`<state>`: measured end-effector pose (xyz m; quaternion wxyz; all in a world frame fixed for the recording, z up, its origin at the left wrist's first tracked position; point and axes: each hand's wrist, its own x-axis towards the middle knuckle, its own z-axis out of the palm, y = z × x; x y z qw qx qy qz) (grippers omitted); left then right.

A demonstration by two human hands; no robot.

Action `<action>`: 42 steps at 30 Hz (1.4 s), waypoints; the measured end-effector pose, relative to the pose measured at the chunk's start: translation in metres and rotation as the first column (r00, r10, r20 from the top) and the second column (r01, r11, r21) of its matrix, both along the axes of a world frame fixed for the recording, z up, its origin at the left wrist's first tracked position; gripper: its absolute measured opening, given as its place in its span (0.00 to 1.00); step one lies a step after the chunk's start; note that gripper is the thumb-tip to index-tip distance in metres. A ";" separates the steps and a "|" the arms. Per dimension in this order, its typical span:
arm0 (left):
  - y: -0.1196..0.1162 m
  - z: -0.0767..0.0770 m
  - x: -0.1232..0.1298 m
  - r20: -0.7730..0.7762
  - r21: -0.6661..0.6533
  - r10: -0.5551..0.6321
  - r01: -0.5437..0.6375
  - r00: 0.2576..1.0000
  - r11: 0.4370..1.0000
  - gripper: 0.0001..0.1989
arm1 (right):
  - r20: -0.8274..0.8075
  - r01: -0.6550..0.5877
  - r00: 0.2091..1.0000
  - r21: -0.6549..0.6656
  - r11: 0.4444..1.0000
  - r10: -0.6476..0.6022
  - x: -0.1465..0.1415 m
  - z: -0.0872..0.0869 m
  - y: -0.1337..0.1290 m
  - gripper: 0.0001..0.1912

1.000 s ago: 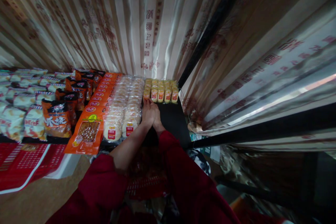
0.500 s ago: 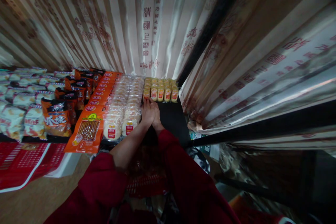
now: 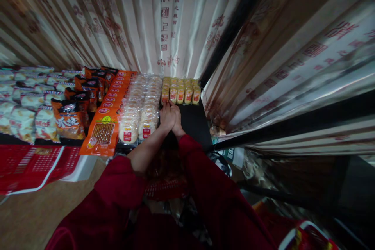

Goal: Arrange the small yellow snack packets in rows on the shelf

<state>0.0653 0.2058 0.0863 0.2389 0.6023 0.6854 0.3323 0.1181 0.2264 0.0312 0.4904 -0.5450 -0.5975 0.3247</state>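
Note:
My left hand (image 3: 166, 118) and my right hand (image 3: 177, 122) are side by side, touching, with fingers closed at the front of a block of small yellow packs. Their fingertips press on the leftmost front pack, a small yellow wrapped cake (image 3: 165, 97) with a red and white label. How much of it they grip is partly hidden by the fingers. Further yellow cakes (image 3: 188, 96) stand in short rows to its right and behind. Left of my hands lie two rows of round white biscuits in clear wrappers (image 3: 145, 125), overlapping each other.
Orange snack packets (image 3: 102, 131) overlap in a line further left, beside orange-black bags (image 3: 68, 121) and pale bags (image 3: 22, 123). All lie on a black shelf (image 3: 195, 125). A pleated curtain (image 3: 140, 19) hangs behind, with dark posts at right. Red baskets (image 3: 32, 168) stand below.
The camera view has tipped, so the shelf and goods appear slightly higher and to the right. My hands remain together at the leftmost yellow cake.

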 end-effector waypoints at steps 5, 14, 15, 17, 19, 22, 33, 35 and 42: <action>-0.017 0.012 -0.001 -0.031 -0.043 -0.017 0.016 0.999 0.999 0.18 | -0.012 0.058 0.998 -0.060 0.997 -0.059 0.000 0.005 -0.012 0.21; -0.060 0.016 -0.002 0.005 -0.057 0.005 -0.005 1.000 0.998 0.18 | -0.035 0.064 0.997 -0.057 0.996 -0.066 0.001 0.001 -0.049 0.20; -0.065 0.015 -0.002 0.011 -0.045 0.009 -0.008 1.000 0.999 0.18 | -0.026 0.059 0.998 -0.050 0.997 -0.061 0.001 0.002 -0.055 0.20; -0.075 0.013 -0.003 0.017 -0.031 0.016 -0.016 1.000 0.999 0.18 | -0.007 0.054 0.999 -0.039 0.998 -0.054 0.001 0.005 -0.065 0.20; -0.085 0.010 -0.003 0.019 -0.016 0.023 -0.022 1.000 1.000 0.18 | 0.016 0.052 0.999 -0.032 0.998 -0.051 0.001 0.008 -0.076 0.20; -0.099 0.005 -0.005 0.016 0.018 0.026 -0.026 1.000 0.999 0.17 | 0.050 0.027 0.998 -0.016 1.000 -0.026 0.002 0.011 -0.092 0.19; -0.148 -0.015 -0.023 0.006 0.162 0.026 -0.026 1.000 0.986 0.16 | 0.060 -0.065 0.996 0.009 0.998 0.064 -0.012 0.015 -0.143 0.18; -0.160 -0.015 -0.027 -0.001 0.194 0.037 -0.036 0.999 0.980 0.16 | 0.061 -0.068 0.996 0.017 0.998 0.067 -0.015 0.017 -0.154 0.18; -0.206 -0.026 -0.040 -0.010 0.167 0.033 -0.031 0.999 0.985 0.15 | 0.124 -0.212 0.972 0.101 0.972 0.199 -0.014 0.014 -0.197 0.16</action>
